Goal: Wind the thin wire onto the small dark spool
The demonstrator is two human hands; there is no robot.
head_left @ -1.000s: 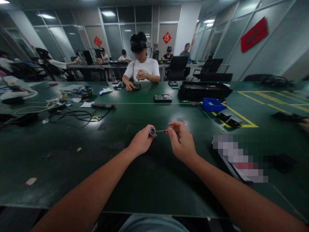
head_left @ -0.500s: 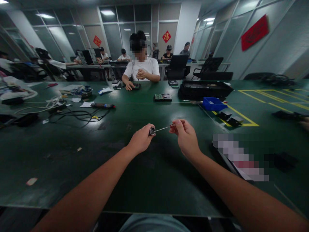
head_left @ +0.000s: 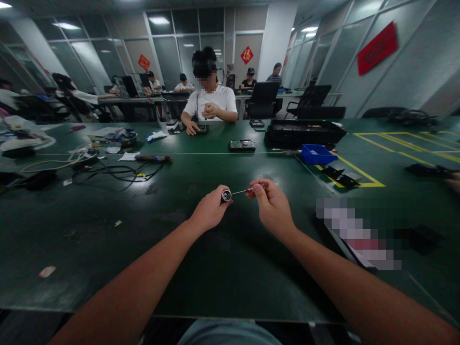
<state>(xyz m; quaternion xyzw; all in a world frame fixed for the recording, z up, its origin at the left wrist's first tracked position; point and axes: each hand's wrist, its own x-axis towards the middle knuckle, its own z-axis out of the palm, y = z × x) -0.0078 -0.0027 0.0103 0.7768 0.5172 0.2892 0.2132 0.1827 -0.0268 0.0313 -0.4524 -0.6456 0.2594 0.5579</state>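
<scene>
**Fingers [head_left: 258,188] pinched narrow on a screwdriver [head_left: 248,190], tip at the mouth of a dark cylinder [head_left: 226,196]!**

Right hand [head_left: 275,206], thumb and fingers closed together on the reddish handle. Left hand [head_left: 212,208], curled snugly round the cylinder, its ringed mouth facing us. The thin shaft bridges the two; whether the tip bites on anything inside, I can't tell.

Both pieces sit left of the blue bin [head_left: 318,154] and nearer the wearer. The cylinder looks light and stiff, its rounded wall apt to twist in the palm, so grip the barrel just behind the rim, fingers clear of the mouth. The driver should handle light and rigid: take it by the handle, since that slim shaft offers little purchase.

Further out! Black brackets [head_left: 348,180] just nearer than the bin, to its right; a black tray [head_left: 305,140] right behind it; a circuit-board unit [head_left: 242,144] off to its left; and, beyond the bin and leftward, a co-worker [head_left: 212,99] bent over the table.
</scene>
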